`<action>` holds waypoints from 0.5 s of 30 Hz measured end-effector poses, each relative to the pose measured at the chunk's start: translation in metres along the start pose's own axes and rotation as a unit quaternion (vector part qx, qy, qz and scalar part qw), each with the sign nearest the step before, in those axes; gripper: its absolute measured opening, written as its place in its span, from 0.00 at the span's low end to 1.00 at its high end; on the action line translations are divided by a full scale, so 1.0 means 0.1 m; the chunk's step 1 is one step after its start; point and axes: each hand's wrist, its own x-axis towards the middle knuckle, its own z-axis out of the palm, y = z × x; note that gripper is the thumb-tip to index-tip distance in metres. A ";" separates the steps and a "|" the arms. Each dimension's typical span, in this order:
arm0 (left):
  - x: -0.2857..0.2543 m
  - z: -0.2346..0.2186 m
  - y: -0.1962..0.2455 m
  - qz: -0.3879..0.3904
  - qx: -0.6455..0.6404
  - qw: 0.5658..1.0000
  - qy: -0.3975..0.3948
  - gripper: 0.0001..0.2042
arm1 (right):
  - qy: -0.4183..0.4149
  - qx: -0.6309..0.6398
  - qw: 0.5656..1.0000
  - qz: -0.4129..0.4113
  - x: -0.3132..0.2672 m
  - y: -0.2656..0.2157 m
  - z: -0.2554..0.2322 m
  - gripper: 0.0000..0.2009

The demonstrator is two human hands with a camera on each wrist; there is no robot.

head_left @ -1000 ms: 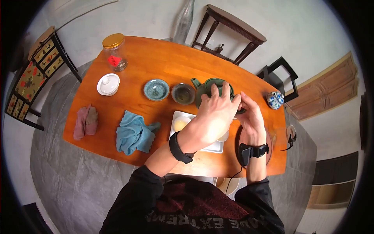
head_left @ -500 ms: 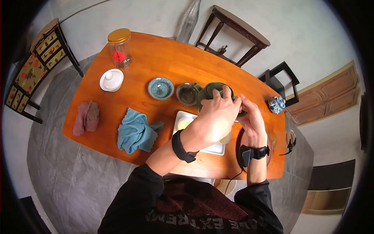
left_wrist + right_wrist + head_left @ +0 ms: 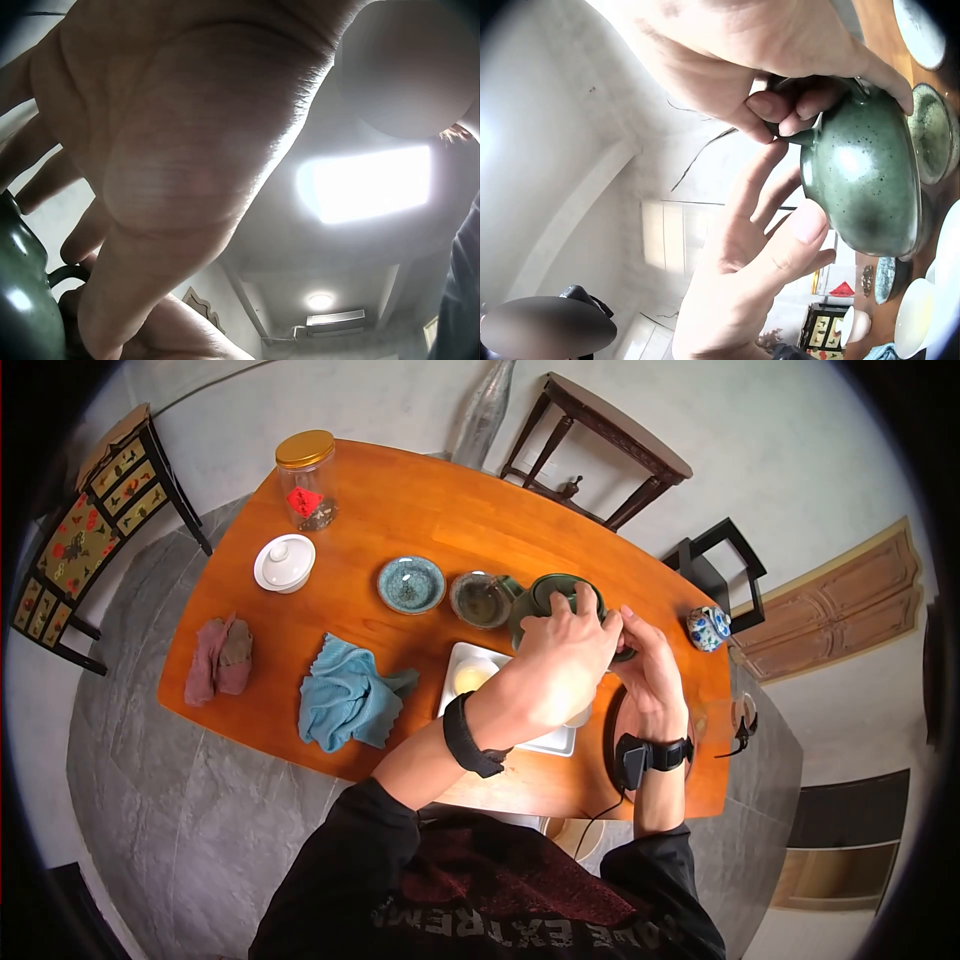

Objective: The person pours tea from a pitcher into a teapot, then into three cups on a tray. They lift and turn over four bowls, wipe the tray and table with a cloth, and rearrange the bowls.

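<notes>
A dark green teapot (image 3: 866, 172) is tilted toward the left side of the table, its spout over the rim of a dark grey-green bowl (image 3: 481, 603). My right hand (image 3: 650, 665) grips the teapot's handle with curled fingers. Spread over the top of the teapot is my left hand (image 3: 560, 660), its fingers mostly straight, with thumb and fingertips close to the lid. In the head view, the left hand hides much of the teapot. A speckled blue bowl (image 3: 411, 586) sits beside the dark one.
Below my left forearm lies a white tray (image 3: 453, 660) with a cup of pale yellow liquid (image 3: 468, 678). A lidded white bowl (image 3: 284, 565), gold-topped jar (image 3: 307, 480), blue cloth (image 3: 348, 695), pinkish cloth (image 3: 215, 660), round brown board (image 3: 625, 735) and blue-and-white pot (image 3: 708, 628) stand around.
The teapot has tipped to the left, and its spout has come down from behind the dark bowl to its rim. Both hands have stayed on or near the teapot; the view has shifted slightly.
</notes>
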 end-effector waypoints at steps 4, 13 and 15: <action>-0.02 -0.01 0.00 0.006 -0.009 1.000 0.011 0.27 | -0.002 0.005 1.000 0.003 0.00 -0.01 0.01 0.15; -0.03 0.01 -0.02 0.023 -0.002 1.000 0.018 0.31 | 0.010 -0.003 1.000 0.002 -0.01 -0.01 -0.01 0.16; -0.03 0.01 -0.02 0.022 -0.006 1.000 0.020 0.30 | 0.008 -0.003 1.000 0.001 -0.01 -0.01 -0.01 0.16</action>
